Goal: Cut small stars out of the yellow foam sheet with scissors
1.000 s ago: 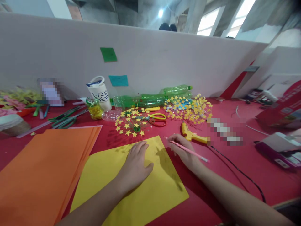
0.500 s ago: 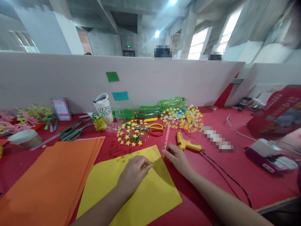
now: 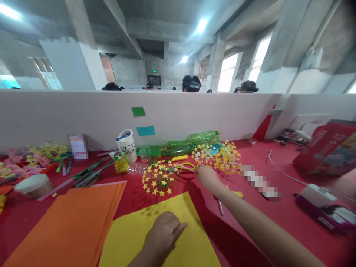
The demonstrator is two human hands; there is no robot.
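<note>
My right hand (image 3: pixel 207 177) reaches to the middle of the table, its fingers closed on the handle end of the scissors (image 3: pixel 185 165), which have one yellow and one red loop. My left hand (image 3: pixel 164 231) is curled over a yellow sheet (image 3: pixel 133 233), thumb pointing right; whatever its fingers may hold is hidden. A pink stick-like pen (image 3: pixel 220 207) lies by my right forearm. That forearm mostly covers the yellow glue gun (image 3: pixel 238 194). Left of the scissors stands a spray of yellow paper stars (image 3: pixel 154 183); a fuller star cluster (image 3: pixel 225 157) is behind my right hand.
Orange sheets (image 3: pixel 66 222) are stacked at left. Farther back are green-handled scissors (image 3: pixel 88 178), a white cup (image 3: pixel 128 146), green bottles (image 3: pixel 179 148) and a yellow cutter (image 3: pixel 180 158). A purple power strip (image 3: pixel 324 215) sits at right. A white partition (image 3: pixel 208 115) closes the back.
My right hand has let go of the pink pen, now lying on the table, and moved forward to the scissors. My left hand stays over the yellow sheet. The view has tilted upward.
</note>
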